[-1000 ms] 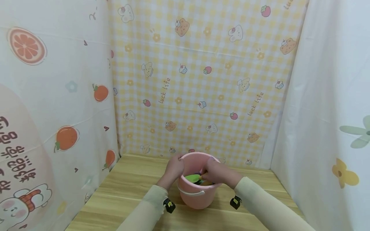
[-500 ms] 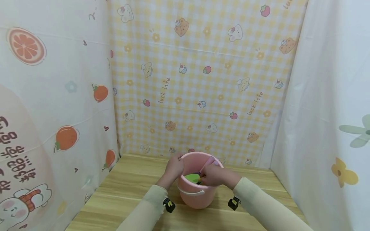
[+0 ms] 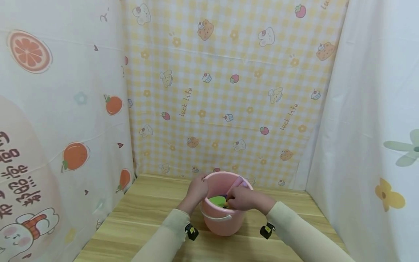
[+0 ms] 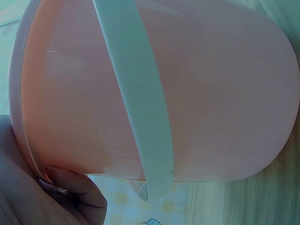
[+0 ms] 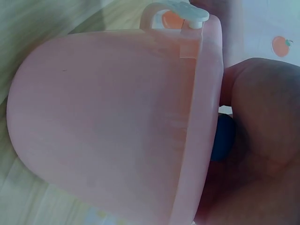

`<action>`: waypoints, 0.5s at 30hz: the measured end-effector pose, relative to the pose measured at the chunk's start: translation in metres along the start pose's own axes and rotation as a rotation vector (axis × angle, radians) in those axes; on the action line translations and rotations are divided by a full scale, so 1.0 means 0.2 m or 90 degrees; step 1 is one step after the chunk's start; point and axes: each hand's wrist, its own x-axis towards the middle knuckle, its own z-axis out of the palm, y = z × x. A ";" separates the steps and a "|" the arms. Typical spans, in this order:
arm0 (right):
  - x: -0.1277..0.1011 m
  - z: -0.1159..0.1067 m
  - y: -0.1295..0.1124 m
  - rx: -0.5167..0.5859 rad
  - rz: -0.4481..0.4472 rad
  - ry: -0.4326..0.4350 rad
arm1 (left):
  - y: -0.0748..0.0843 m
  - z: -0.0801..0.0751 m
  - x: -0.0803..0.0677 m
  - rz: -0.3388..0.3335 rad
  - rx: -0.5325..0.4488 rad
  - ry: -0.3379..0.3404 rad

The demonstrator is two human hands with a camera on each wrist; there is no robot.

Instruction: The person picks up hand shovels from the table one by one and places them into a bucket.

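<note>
A pink bucket (image 3: 224,222) with a white handle (image 3: 217,218) stands upright on the table. My left hand (image 3: 197,191) grips its left rim; in the left wrist view the thumb (image 4: 70,180) lies on the outside of the wall. My right hand (image 3: 243,199) reaches over the right rim, its fingers bent down inside. A flat bright-green piece (image 3: 217,201) lies beside the fingertips, with a small orange bit (image 3: 227,205) touching them. Behind the hand a pink-purple stick-like handle (image 3: 240,181) leans on the rim. A dark blue rounded end (image 5: 224,137) shows under the right hand. Whether the fingers hold anything is hidden.
The wood-grain table (image 3: 154,203) extends around the bucket. A yellow checked cloth (image 3: 216,94) hangs behind it, with printed white cloths on the left (image 3: 65,120) and right (image 3: 356,145). Black wrist cameras (image 3: 191,231) sit at the sleeve cuffs.
My right hand has shifted slightly inside the bucket, baring more of the pink-purple handle behind it. The green piece has moved a little. The left hand and bucket have stayed nearly still.
</note>
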 end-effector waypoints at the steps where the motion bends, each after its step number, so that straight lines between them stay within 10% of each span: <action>1: 0.00 0.00 0.00 0.001 -0.001 0.006 | 0.00 0.00 0.00 0.002 -0.001 -0.001; 15: -0.11 -0.03 0.10 0.141 0.016 0.191 | 0.00 -0.03 0.03 -0.017 -0.032 -0.049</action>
